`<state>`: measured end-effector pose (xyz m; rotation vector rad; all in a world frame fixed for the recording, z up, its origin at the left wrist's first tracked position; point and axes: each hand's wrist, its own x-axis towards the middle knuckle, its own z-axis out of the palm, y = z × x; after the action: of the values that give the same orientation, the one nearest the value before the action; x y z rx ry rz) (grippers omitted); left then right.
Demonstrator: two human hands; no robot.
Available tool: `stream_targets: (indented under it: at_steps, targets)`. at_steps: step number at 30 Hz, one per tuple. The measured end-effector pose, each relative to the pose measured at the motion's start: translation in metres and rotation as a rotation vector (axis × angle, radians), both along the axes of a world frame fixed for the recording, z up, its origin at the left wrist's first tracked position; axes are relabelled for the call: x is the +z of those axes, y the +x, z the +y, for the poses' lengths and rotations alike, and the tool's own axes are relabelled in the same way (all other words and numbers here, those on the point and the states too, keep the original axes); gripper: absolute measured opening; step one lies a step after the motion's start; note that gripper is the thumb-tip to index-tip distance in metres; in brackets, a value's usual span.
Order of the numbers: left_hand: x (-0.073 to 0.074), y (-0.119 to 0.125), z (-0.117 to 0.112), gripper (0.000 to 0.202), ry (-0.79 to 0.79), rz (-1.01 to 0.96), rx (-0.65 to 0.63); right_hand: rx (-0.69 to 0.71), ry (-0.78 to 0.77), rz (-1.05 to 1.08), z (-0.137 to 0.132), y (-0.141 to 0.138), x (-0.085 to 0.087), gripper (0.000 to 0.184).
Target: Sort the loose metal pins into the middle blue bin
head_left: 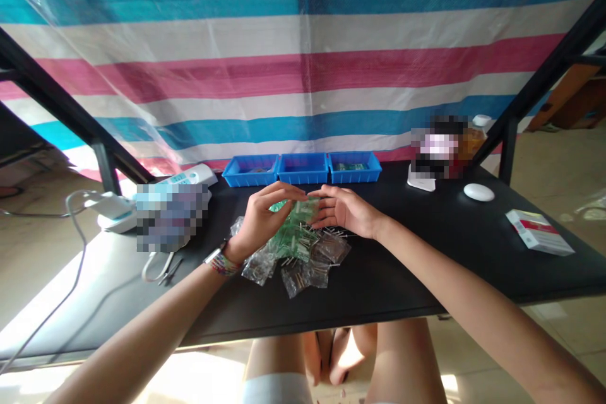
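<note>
My left hand (262, 218) and my right hand (343, 209) meet over the middle of the black table (426, 252). Together they hold a small clear plastic bag (303, 207) with green parts inside, fingers pinched on its top edge. Beneath the hands lies a heap of small clear bags (296, 255) holding green circuit boards and metal pins. A beaded bracelet sits on my left wrist.
Three blue bins (303, 169) stand in a row at the table's back edge. A white device with a cable (113, 211) and scissors (163, 268) lie at left. A white puck (479, 192) and a red-and-white box (537, 231) lie at right. Black frame posts flank the table.
</note>
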<state>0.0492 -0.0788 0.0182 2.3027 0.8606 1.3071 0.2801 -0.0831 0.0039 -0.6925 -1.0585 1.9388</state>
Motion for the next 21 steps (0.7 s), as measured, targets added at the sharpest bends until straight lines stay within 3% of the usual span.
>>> stream_targets:
  at_steps: [5,9,11,13,18,21]
  targets:
    - [-0.005,0.0,0.0,0.025,0.043,0.051,-0.027,0.044,0.053,-0.016,-0.003,-0.004,-0.006,0.039]
    - [-0.006,0.002,0.0,0.03,0.078,0.061,0.009,-0.025,0.101,-0.073,0.001,-0.001,-0.007,0.037]
    - [-0.006,0.001,0.002,0.04,0.072,0.102,0.068,-0.129,0.18,-0.122,0.008,0.009,-0.005,0.037]
    - [-0.007,0.0,0.004,0.043,0.051,0.203,0.119,-0.36,0.314,-0.198,0.02,0.027,0.0,0.036]
    - [-0.015,-0.006,0.012,0.032,0.047,0.476,0.168,-1.21,0.878,-0.514,0.054,0.093,0.025,0.046]
    - [-0.018,-0.006,0.013,0.029,0.046,0.536,0.166,-1.409,1.134,-0.807,0.061,0.113,0.028,0.052]
